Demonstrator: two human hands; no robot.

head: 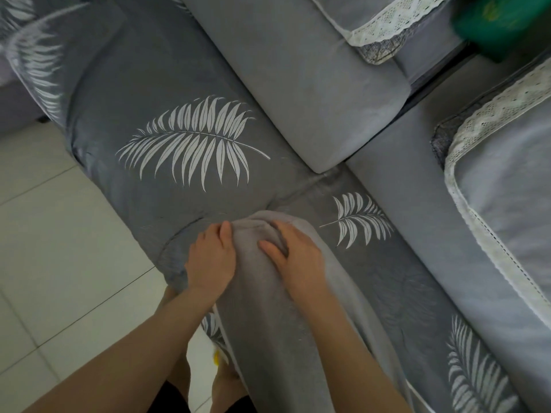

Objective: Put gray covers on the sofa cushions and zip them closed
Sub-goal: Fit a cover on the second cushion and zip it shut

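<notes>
A dark gray cover with white leaf prints [167, 93] stretches over a long seat cushion running from upper left to lower right. At its open end a pale gray cushion [268, 323] sticks out toward me. My left hand [211, 257] grips the cover's edge beside the cushion's top corner, fingers curled under the fabric. My right hand [295, 257] clutches the cushion's top corner, thumb pressed into a fold. No zipper shows.
A plain gray cushion [298, 79] lies diagonally across the back. Lace-trimmed cushions [501, 162] stand at the right and top. A green object [501, 22] sits at the top right. White floor tiles [59, 234] lie on the left, my legs below.
</notes>
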